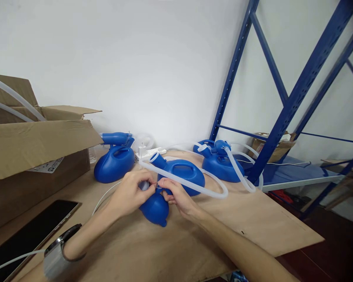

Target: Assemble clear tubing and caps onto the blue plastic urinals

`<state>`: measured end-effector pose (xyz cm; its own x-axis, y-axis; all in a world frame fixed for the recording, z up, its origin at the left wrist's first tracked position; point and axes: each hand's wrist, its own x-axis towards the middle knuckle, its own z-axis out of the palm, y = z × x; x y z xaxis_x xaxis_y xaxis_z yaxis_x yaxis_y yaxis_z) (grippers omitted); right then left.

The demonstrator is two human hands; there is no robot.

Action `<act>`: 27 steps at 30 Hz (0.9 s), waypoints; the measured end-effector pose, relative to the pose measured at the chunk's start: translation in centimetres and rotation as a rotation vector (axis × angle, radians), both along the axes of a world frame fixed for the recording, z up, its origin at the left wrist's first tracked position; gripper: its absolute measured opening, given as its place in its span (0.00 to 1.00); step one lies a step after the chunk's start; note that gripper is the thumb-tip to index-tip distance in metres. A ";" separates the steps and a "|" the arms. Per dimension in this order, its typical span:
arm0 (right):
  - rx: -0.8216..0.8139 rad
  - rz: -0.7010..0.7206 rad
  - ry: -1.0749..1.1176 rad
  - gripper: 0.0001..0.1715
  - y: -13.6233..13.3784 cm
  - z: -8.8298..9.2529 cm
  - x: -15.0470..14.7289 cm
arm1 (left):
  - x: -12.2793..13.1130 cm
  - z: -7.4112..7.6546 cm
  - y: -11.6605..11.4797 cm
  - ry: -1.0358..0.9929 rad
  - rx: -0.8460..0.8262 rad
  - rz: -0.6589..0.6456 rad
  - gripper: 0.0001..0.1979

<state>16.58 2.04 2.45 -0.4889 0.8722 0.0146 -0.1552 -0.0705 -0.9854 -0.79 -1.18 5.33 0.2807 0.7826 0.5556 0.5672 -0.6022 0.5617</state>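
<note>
Both hands meet at a blue bulb-shaped plastic piece with a small nub at its lower end. My left hand is closed, thumb and forefinger pinched at the piece's neck. Facing it, my right hand is closed too, its fingertips pinching at the same neck. Something small and thin shows between the fingertips, too small to name. Right behind the hands lies a blue plastic urinal bottle with a handle opening and an open spout. A translucent hose passes in front of this bottle and loops right.
Another blue bottle stands left, and more blue bottles with hoses stand right. An open cardboard box and a dark tablet occupy the left side. A white power strip lies by the wall. Blue metal shelving rises right.
</note>
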 end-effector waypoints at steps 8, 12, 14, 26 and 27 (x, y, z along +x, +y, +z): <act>0.149 -0.079 -0.010 0.25 1.0 -2.5 -0.6 | 0.3 -0.3 0.1 -0.068 -0.076 0.121 0.10; 0.325 -0.044 -0.017 0.24 1.1 -3.0 -0.5 | 0.3 -0.5 0.1 -0.126 -0.174 0.154 0.13; 0.401 -0.034 -0.028 0.23 0.9 -2.8 -0.5 | 0.2 -0.5 0.2 -0.113 -0.225 0.156 0.16; 0.493 -0.126 -0.066 0.24 0.1 -2.7 -0.4 | 0.6 0.2 0.0 0.050 -0.244 0.170 0.15; 0.493 -0.127 -0.068 0.24 0.1 -2.6 -0.4 | 0.8 0.1 0.0 0.049 -0.228 0.179 0.14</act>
